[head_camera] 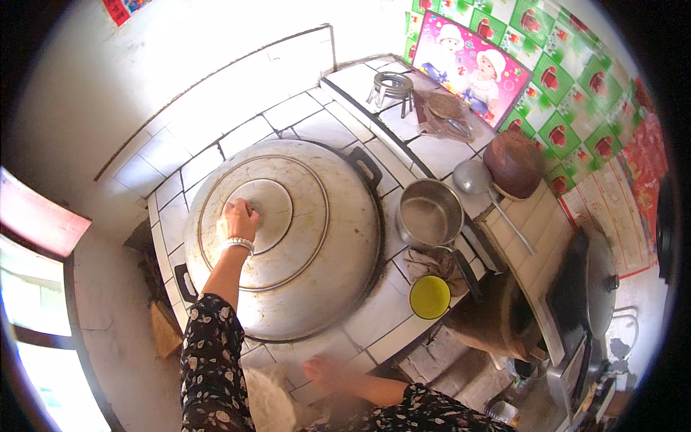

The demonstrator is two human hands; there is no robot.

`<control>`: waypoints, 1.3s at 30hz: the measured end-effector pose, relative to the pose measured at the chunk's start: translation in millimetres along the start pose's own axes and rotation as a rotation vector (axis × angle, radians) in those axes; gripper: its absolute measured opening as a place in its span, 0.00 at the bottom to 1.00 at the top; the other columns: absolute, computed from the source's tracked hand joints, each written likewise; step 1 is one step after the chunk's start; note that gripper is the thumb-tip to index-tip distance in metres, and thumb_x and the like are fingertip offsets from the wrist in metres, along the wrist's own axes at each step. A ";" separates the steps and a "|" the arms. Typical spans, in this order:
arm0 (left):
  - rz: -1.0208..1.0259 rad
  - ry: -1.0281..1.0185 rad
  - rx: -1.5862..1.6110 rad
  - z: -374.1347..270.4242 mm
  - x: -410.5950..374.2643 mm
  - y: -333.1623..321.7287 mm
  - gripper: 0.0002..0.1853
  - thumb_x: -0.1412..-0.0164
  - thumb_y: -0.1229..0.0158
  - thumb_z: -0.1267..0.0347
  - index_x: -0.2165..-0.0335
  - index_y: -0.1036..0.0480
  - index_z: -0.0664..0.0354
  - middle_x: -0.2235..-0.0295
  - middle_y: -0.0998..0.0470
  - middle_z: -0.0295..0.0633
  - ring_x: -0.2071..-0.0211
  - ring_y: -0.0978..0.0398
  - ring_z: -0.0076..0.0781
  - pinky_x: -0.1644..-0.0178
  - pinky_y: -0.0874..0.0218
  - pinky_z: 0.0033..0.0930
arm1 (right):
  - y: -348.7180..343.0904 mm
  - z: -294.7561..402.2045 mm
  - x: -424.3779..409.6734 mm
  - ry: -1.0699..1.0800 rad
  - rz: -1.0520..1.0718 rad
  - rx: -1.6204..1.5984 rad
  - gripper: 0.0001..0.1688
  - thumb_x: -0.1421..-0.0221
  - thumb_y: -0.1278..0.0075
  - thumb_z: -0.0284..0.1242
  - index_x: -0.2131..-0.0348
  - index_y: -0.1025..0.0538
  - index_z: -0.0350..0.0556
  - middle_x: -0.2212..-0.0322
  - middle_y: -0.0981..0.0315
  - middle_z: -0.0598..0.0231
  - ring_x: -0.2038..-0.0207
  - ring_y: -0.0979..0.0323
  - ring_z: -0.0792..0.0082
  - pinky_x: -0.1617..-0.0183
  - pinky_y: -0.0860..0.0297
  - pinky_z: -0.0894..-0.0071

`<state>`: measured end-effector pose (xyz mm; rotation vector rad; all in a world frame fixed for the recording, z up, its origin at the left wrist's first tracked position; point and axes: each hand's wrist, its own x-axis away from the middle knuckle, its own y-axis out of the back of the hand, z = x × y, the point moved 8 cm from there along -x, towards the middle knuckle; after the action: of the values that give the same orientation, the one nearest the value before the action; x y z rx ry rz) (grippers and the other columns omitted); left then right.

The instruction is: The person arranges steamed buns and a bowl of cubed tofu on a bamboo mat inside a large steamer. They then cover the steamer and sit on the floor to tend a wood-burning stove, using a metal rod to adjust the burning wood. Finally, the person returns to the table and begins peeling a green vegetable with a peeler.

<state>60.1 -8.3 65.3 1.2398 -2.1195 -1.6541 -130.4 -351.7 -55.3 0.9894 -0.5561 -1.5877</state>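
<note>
A large domed metal lid (pixel 340 237) covers a big pot set into a white-tiled stove. My left hand (pixel 236 220), with a beaded bracelet at the wrist, grips the knob at the lid's middle. Below the lid, near the stove's front edge, my right hand (pixel 322 371) is blurred; whether its fingers are closed does not show. To the lid's right stand a metal saucepan (pixel 430 213) with a dark handle and a yellow-green bowl (pixel 429 297), with a crumpled cloth (pixel 432 267) between them. A pale cloth (pixel 270 402) lies beneath my forearms.
On the raised tiled ledge are a metal ring stand (pixel 393 86), a plastic bag with a round brown item (pixel 445 106), a metal ladle (pixel 472 177) and a dark rounded vessel (pixel 514 163). A lidded dark pan (pixel 600 286) stands at the far right. Black lid handles (pixel 367 167) stick out beside the lid.
</note>
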 end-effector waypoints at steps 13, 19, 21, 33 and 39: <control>-0.044 0.004 0.142 12.6 40.2 -4.0 0.41 0.54 0.44 0.67 0.42 0.53 0.50 0.50 0.39 0.55 0.48 0.41 0.51 0.51 0.41 0.46 | 9.2 15.9 -20.9 -0.047 0.059 0.002 0.09 0.57 0.55 0.26 0.71 0.30 0.45 0.68 0.34 0.65 0.66 0.34 0.60 0.63 0.35 0.58; -0.149 -0.029 0.504 -63.4 201.1 92.9 0.37 0.58 0.42 0.74 0.47 0.45 0.61 0.49 0.40 0.53 0.51 0.38 0.52 0.52 0.39 0.42 | 6.9 12.0 -14.2 0.019 0.117 0.370 0.11 0.54 0.55 0.28 0.67 0.30 0.46 0.67 0.34 0.62 0.64 0.34 0.60 0.61 0.35 0.60; 0.050 0.005 0.678 -79.0 279.5 88.9 0.28 0.58 0.43 0.76 0.54 0.37 0.62 0.54 0.34 0.49 0.53 0.35 0.50 0.50 0.41 0.40 | -15.9 9.5 -5.7 0.179 0.191 0.859 0.12 0.52 0.55 0.29 0.65 0.30 0.47 0.65 0.34 0.62 0.62 0.34 0.63 0.60 0.36 0.63; 1.121 -0.005 0.392 -123.0 583.1 68.0 0.21 0.45 0.52 0.56 0.58 0.32 0.58 0.62 0.28 0.51 0.61 0.30 0.50 0.58 0.37 0.45 | 11.8 13.1 -10.9 0.027 0.040 0.059 0.12 0.60 0.51 0.25 0.70 0.33 0.43 0.63 0.36 0.60 0.60 0.38 0.56 0.56 0.39 0.58; 1.319 0.455 0.306 -129.6 797.7 -5.7 0.24 0.47 0.53 0.50 0.60 0.29 0.55 0.63 0.27 0.53 0.61 0.30 0.52 0.55 0.38 0.46 | 31.4 4.7 22.0 -0.048 0.160 -0.317 0.14 0.57 0.52 0.26 0.66 0.31 0.42 0.64 0.33 0.56 0.59 0.36 0.51 0.56 0.38 0.57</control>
<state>-367.4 -656.1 -159.9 0.0305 -2.0606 -0.4333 -117.2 -381.5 -34.7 0.6544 -0.3901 -1.5029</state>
